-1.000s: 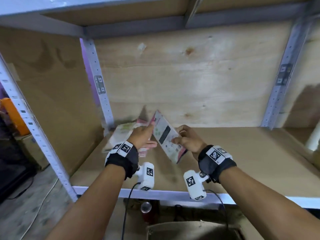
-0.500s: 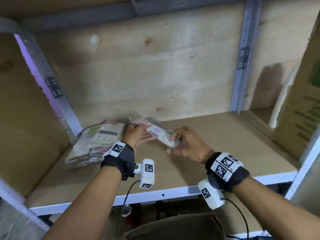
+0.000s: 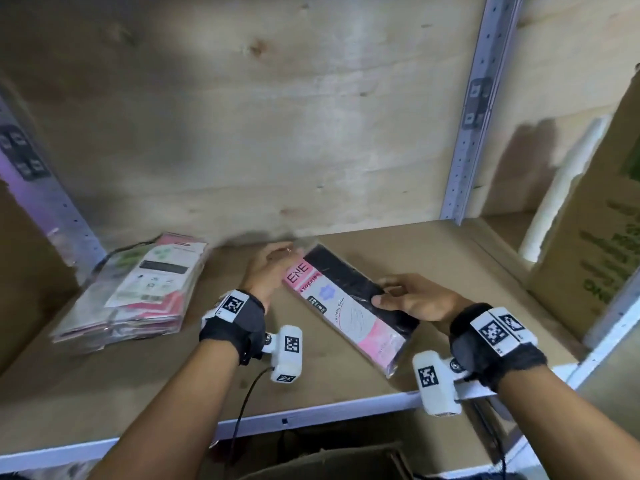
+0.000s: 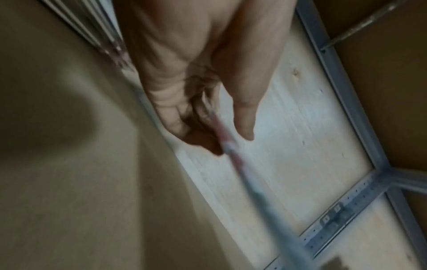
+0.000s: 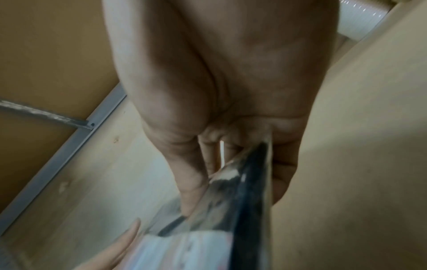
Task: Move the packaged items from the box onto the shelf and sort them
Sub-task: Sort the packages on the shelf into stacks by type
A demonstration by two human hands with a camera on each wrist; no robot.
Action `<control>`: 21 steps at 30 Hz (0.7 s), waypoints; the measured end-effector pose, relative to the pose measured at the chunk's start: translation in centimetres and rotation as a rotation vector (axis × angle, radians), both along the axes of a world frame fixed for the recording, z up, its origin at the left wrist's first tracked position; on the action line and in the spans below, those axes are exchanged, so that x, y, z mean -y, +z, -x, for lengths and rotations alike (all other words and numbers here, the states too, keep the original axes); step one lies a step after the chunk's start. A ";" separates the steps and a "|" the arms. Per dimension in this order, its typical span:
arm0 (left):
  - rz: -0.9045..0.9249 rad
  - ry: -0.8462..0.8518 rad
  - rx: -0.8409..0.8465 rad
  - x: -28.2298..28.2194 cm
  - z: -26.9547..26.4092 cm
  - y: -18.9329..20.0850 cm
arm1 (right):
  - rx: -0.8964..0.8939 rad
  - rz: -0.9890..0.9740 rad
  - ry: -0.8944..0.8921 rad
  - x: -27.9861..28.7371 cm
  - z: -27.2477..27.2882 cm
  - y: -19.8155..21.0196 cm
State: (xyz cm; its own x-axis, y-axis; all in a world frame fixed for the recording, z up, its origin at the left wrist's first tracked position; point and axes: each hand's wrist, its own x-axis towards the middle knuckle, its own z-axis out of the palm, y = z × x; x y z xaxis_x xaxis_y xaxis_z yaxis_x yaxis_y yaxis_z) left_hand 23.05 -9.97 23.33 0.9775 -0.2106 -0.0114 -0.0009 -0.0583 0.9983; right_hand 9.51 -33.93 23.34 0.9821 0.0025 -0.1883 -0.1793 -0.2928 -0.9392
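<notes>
A flat pink-and-black packet [image 3: 346,306] lies face up, slanted, just over the middle of the wooden shelf [image 3: 450,271]. My left hand [image 3: 273,268] holds its far left end, thumb on one side and fingers on the other in the left wrist view [image 4: 208,73], where the packet [image 4: 233,157] shows edge-on. My right hand [image 3: 412,299] pinches the right long edge, thumb on top and fingers beneath; the right wrist view shows this hand [image 5: 231,91] on the packet [image 5: 249,191]. A stack of similar packets [image 3: 138,292] lies on the shelf's left.
A large cardboard carton [image 3: 595,237] and a white tube [image 3: 561,188] stand at the shelf's right end. Metal uprights [image 3: 474,133] frame the plywood back. An open cardboard box [image 3: 329,462] sits below the shelf's front rail [image 3: 311,414].
The packet has turned from nearly upright to flat and face up, and both hands have carried it right, away from the stack. My view has swung right.
</notes>
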 end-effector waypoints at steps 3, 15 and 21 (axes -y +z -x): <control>-0.219 0.035 0.164 -0.2 -0.3 0.2 | -0.026 0.050 0.028 0.8 0.2 0.0; -0.321 -0.046 0.026 -5.2 0.1 0.3 | 0.087 0.019 -0.027 -1.1 -1.6 0.5; 0.126 -0.101 -0.119 -6.1 2.5 2.0 | 0.110 -0.055 0.027 -3.2 -2.6 0.3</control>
State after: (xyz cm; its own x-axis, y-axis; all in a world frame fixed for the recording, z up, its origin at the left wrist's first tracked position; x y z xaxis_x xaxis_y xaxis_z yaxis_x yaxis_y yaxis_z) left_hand 20.57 -3.89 25.31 0.9446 -0.3150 -0.0926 0.1176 0.0611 0.9912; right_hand 12.10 -30.71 23.64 0.9963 0.0366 -0.0779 -0.0667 -0.2440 -0.9675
